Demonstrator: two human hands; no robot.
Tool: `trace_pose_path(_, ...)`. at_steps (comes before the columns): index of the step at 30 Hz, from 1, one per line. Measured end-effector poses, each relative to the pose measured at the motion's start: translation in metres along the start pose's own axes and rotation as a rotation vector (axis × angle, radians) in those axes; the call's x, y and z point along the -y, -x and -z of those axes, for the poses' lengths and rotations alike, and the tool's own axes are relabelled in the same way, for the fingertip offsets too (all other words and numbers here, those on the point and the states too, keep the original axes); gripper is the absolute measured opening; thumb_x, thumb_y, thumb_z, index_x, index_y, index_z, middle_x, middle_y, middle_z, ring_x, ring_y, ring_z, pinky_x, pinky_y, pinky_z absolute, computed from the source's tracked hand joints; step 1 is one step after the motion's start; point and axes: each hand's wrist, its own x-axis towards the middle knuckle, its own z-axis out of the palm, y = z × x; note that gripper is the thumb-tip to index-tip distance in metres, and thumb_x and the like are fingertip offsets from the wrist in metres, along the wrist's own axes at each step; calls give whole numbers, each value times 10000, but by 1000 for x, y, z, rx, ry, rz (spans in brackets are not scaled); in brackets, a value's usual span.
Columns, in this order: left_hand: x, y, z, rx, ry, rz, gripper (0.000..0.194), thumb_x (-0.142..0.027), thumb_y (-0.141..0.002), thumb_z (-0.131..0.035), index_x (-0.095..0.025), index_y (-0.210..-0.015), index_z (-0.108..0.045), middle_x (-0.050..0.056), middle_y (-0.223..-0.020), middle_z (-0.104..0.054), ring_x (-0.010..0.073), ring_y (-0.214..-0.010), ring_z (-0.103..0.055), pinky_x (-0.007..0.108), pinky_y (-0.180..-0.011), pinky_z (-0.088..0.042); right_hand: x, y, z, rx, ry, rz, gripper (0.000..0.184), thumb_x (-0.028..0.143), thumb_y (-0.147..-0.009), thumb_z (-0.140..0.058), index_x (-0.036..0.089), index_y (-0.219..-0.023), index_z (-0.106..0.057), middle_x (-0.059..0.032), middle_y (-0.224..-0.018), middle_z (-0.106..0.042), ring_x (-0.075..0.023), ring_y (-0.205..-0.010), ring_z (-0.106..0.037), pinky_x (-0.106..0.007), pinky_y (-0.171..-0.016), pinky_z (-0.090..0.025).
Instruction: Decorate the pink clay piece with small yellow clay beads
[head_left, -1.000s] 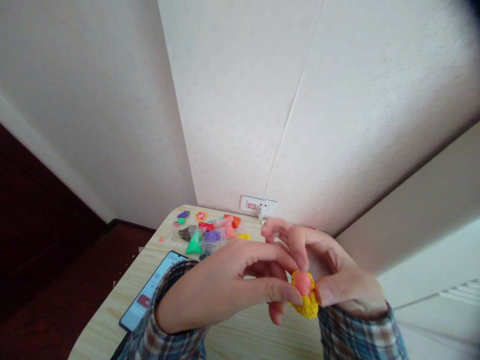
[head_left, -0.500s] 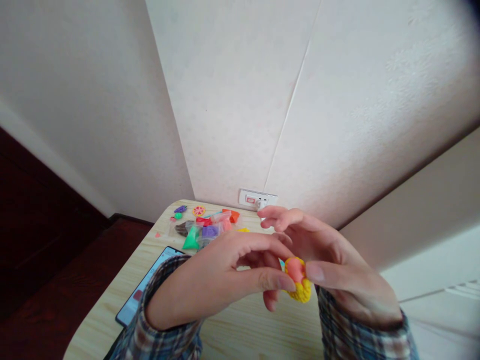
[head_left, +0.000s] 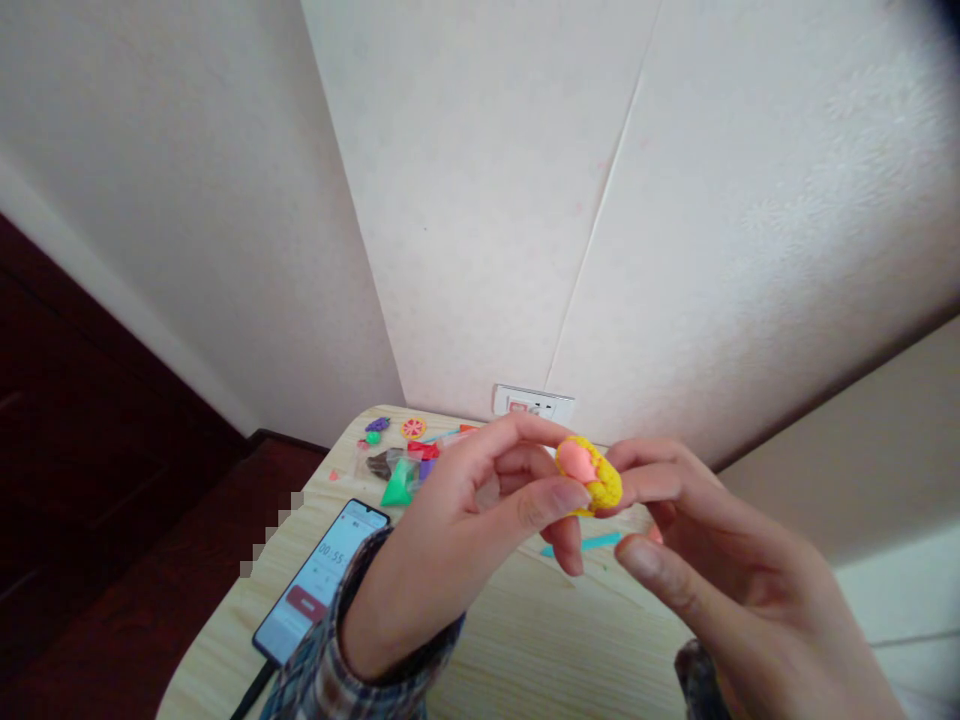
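Note:
A small yellow clay piece [head_left: 602, 482] with a bumpy surface and a pink patch on top is held above the wooden table [head_left: 495, 660]. My left hand [head_left: 457, 540] pinches it between thumb and fingers from the left. My right hand [head_left: 720, 560] touches its right side with the fingertips, the thumb held apart below. Both sleeves are plaid.
Small bags and bits of coloured clay [head_left: 401, 465] lie at the table's far end near a wall socket [head_left: 532, 403]. A phone [head_left: 324, 580] with a lit screen lies at the left edge, a cable running from it. A thin teal stick [head_left: 581, 546] lies under my hands.
Both hands have risen and moved away from me with the clay piece. The right thumb has come off the piece. The phone shows more fully.

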Motion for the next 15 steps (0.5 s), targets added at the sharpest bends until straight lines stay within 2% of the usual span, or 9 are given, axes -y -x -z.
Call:
trace_pose_path(3, 1, 0, -2, -72, -81, -55, 164, -303, -846, -718, -171, -883, -628, -56, -677, -609, 37, -540, -574, 145, -536, -445, 0, -3, -8, 27, -43, -54, 154, 465, -796, -741, 324, -858, -741, -11, -967, -694, -226, -967, -631, -337, -834, -483)
trace_pose_path(7, 2, 1, -6, -146, -192, -103, 107, -254, -863, -692, -182, -916, -632, -59, -654, -608, 51, -580, -594, 147, -565, -453, -1, -6, -16, 54, -232, -129, 151, 442, -802, -743, 302, -856, -730, 10, -877, -686, -177, -853, -638, -291, -787, -504)
trace_pose_path(11, 7, 2, -8, -158, -286, -168, 31, -218, -890, -655, -208, -917, -642, -62, -674, -622, 53, -603, -598, 148, -587, -469, 1, -8, -22, 42, -356, -185, 150, 402, -807, -747, 259, -770, -722, 16, -816, -647, -137, -784, -613, -245, -753, -512)
trace_pose_path(15, 9, 3, -9, -173, -332, -193, 69, -197, -895, -648, -231, -955, -653, -68, -689, -645, 51, -611, -603, 150, -618, -484, 3, -7, -23, 28, -385, -198, 166, 384, -828, -729, 244, -741, -711, 23, -764, -629, -122, -775, -596, -217, -745, -499)
